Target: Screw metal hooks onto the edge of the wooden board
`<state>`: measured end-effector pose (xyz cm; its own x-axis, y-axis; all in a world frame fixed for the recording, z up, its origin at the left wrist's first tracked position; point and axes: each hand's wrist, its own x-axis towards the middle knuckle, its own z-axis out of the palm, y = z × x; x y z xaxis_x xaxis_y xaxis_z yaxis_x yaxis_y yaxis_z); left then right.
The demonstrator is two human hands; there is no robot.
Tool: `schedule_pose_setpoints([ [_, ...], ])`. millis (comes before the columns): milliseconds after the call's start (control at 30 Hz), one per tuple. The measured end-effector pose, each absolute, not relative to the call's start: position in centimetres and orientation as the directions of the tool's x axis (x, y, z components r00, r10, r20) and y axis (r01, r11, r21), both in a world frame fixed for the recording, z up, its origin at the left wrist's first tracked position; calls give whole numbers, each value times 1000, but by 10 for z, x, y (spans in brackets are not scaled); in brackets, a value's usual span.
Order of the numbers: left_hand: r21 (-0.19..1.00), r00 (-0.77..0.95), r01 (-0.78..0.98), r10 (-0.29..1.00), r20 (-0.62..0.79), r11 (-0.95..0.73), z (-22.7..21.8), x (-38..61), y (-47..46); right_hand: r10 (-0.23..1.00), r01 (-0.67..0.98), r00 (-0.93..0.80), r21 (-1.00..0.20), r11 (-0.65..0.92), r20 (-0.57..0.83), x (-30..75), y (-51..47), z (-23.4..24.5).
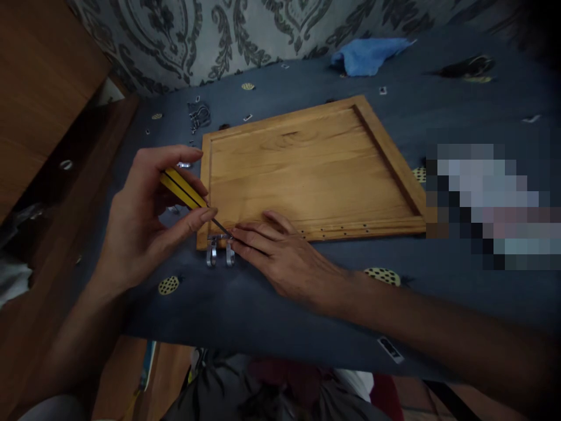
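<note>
My left hand (151,219) is closed around the yellow-and-black handle of a screwdriver (186,190), gripping it between thumb and fingers. The thin shaft slants down to the right, its tip at a shiny metal double-hook fitting (213,252) on the near left edge of a framed wooden panel (302,169). My right hand (291,263) lies across that same edge, thumb and forefinger together at the fitting's right end beside the screwdriver tip. What exactly is pinched there is partly hidden. Small dark holes run along the panel's near edge, right of my fingers.
Loose metal hardware (200,116) lies beyond the panel's left corner on the dark patterned cloth (272,316). A blue cloth (370,55) sits at the back near the patterned wall. A dark object (467,67) is at back right. Wooden furniture (48,76) borders the left side.
</note>
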<state>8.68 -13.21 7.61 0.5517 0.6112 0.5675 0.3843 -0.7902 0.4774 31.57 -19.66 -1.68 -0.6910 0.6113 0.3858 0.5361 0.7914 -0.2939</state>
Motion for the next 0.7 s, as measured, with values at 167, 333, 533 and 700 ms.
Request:
schedule_pose_setpoints([
  [167, 408, 518, 461, 612, 597, -788, 79, 90, -136, 600, 535, -686, -273, 800, 412, 316, -196, -19],
  [333, 543, 555, 407, 671, 492, -735, 82, 86, -135, 606, 541, -682, -275, 795, 409, 316, -196, -17],
  [533, 406, 499, 493, 632, 593, -770, 74, 88, -134, 602, 541, -677, -267, 797, 424, 316, -196, -19],
  [700, 474, 577, 437, 643, 504, -764, 81, 87, -134, 587, 526, -677, -266, 808, 444, 316, -196, -19],
])
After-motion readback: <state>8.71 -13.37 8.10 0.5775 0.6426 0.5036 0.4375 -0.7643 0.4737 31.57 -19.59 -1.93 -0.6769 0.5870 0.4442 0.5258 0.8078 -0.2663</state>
